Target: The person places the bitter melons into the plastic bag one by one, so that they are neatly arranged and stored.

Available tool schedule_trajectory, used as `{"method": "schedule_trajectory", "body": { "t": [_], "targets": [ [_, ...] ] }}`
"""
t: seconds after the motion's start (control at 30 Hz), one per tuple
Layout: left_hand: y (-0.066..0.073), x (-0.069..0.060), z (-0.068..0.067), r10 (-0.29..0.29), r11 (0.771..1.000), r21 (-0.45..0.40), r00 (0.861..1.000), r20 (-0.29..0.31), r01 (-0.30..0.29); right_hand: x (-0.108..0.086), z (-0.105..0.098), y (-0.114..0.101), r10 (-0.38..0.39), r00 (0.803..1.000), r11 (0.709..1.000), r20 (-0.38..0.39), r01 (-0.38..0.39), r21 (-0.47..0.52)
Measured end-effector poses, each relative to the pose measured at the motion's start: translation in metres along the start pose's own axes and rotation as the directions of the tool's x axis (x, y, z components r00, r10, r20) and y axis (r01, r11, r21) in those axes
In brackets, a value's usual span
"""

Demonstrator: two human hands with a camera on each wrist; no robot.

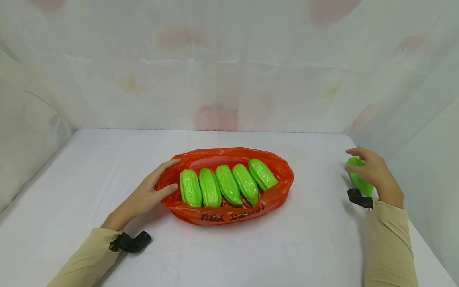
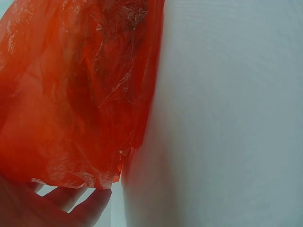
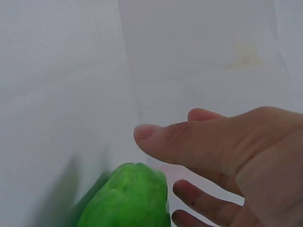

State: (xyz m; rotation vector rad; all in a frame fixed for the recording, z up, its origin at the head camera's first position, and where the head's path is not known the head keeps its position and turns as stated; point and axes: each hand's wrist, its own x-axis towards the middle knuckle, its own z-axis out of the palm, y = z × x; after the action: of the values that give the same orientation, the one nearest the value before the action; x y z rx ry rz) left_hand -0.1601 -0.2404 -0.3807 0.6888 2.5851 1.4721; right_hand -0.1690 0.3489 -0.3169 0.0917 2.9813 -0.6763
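A red plastic bag (image 1: 229,219) with dark lettering lies with its mouth open in mid-table. Several green, glossy, ribbed fruits (image 1: 228,185) sit side by side in it. At the bag's left rim is my left hand (image 1: 145,195), thumb and forefinger spread over the edge and fingers touching the plastic. In the left wrist view the fingers (image 2: 92,208) show beside the red film; part of the hand is hidden. Far to the right, my right hand (image 1: 374,169) hovers around another green ribbed fruit (image 1: 358,179), thumb and fingers apart and not gripping it.
A white-covered table (image 1: 315,239) carries everything. Behind it hangs a pale patterned curtain (image 1: 229,79), which also runs along both sides. The lone fruit lies near the table's right edge. Black wrist devices (image 1: 132,242) stick out from both sleeves.
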Motion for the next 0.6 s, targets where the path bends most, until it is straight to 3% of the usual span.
{"method": "schedule_trajectory", "body": {
  "t": [0.4,0.6],
  "targets": [
    [0.0004,-0.0003,0.0002,-0.001,1.000,-0.003,1.000,0.000,0.001,0.0006,0.0014,0.0055,0.040,0.999,0.999,-0.006,-0.041,-0.029],
    [0.0004,-0.0002,0.0002,-0.001,1.000,-0.005,1.000,0.001,0.001,0.0010,0.0029,0.0061,0.086,0.996,0.996,0.027,-0.087,0.014]
  ]
}}
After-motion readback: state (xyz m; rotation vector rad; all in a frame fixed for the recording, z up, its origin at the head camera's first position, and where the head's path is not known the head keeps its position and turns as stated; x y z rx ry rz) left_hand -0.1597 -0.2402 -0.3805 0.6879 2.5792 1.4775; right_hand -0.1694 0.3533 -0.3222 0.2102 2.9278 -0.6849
